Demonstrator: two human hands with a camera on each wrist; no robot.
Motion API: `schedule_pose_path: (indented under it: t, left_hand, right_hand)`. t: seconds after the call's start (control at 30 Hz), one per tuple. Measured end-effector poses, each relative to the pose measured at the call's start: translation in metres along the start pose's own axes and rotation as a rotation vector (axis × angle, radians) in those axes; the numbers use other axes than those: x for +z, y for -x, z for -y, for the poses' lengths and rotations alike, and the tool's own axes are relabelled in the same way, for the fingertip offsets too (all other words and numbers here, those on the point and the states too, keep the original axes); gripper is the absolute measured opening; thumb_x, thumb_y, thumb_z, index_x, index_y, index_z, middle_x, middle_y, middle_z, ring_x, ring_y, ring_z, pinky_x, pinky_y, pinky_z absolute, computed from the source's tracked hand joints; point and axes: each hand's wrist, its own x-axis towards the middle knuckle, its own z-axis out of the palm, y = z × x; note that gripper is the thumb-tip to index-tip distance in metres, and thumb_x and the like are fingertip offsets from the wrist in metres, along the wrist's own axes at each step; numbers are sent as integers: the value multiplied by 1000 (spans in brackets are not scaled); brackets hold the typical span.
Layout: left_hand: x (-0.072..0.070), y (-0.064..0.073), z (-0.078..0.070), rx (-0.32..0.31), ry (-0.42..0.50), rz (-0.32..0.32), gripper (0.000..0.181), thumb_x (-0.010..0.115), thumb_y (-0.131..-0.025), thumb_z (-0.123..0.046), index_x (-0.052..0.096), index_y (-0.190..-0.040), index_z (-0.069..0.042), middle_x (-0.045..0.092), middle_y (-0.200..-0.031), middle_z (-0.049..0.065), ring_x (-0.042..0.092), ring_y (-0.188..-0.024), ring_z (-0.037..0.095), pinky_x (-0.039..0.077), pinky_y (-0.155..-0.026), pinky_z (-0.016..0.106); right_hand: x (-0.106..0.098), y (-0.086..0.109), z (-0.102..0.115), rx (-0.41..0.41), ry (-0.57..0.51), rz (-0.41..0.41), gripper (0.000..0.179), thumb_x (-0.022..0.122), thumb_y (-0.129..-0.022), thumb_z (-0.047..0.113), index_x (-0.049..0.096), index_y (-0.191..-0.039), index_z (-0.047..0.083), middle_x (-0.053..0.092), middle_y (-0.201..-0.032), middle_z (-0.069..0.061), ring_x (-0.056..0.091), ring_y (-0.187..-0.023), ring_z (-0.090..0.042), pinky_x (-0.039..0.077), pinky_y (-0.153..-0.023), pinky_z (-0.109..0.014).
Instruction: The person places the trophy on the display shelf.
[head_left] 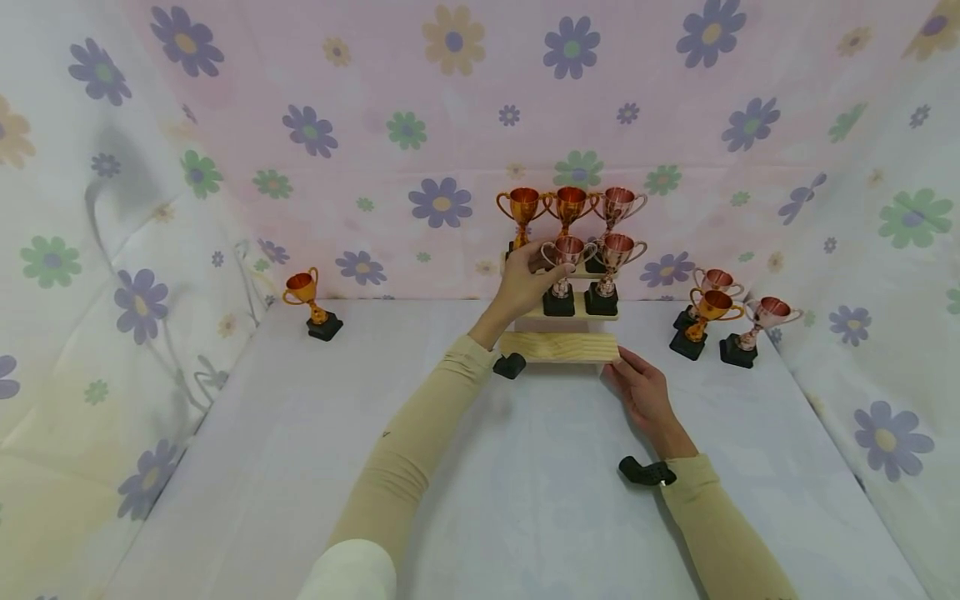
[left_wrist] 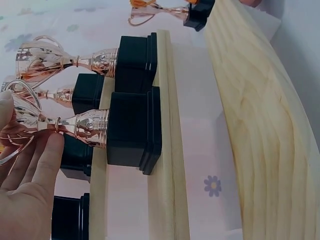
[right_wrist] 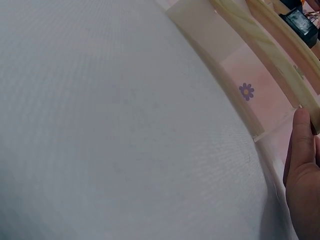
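Note:
My left hand (head_left: 521,282) pinches the cup of a rose-gold trophy (head_left: 567,249), thumb on one side and fingers on the other. Its black base (left_wrist: 131,129) stands on the middle step of a wooden tiered stand (head_left: 558,347). Right beside it on that step is another rose-gold trophy (head_left: 618,250). Two gold trophies, one of them this gold trophy (head_left: 523,202), and a rose-gold trophy (head_left: 619,202) stand on the top step behind. At the right end of the bare bottom board, my right hand (head_left: 647,398) grips the edge; its fingers are partly hidden.
A lone gold trophy (head_left: 303,292) stands far left on the white table (head_left: 300,467). To the right of the stand are a gold trophy (head_left: 712,307) and two rose-gold ones, including this rose-gold trophy (head_left: 768,314). A flowered cloth (head_left: 450,117) hangs behind and at the sides.

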Motion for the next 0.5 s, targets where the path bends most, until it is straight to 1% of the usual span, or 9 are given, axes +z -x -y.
schedule_pose_path:
  t: [0.07,0.27,0.4,0.5]
  left_hand:
    - [0,0,1,-4,2,0,39,73,-96,-14,61,-130,-1,66,-109,16,70,-104,28,56,-80,27]
    - [0,0,3,-27,-7,-11,38,73,-96,-17,61,-128,-1,66,-112,14,69,-110,25,58,-86,28]
    - [0,2,4,-42,7,-20,44,76,-94,-18,60,-132,-3,66,-117,13,67,-113,24,58,-91,30]
    - [-4,7,7,-48,31,-25,53,77,-92,-14,56,-140,-4,65,-125,16,64,-118,28,56,-97,30]
  right_hand:
    - [0,0,0,4,0,-4,58,50,-107,10,27,-159,2,49,-138,-2,65,-108,-1,51,-101,-19]
    - [-1,0,0,21,-16,-5,59,52,-106,11,27,-160,3,52,-133,0,66,-107,-1,50,-102,-20]
    - [0,0,0,22,-23,-5,59,51,-106,10,27,-160,3,52,-131,1,66,-107,-1,50,-102,-20]
    - [0,0,1,21,-25,-9,59,51,-106,10,27,-159,3,53,-132,1,66,-107,-1,51,-101,-19]
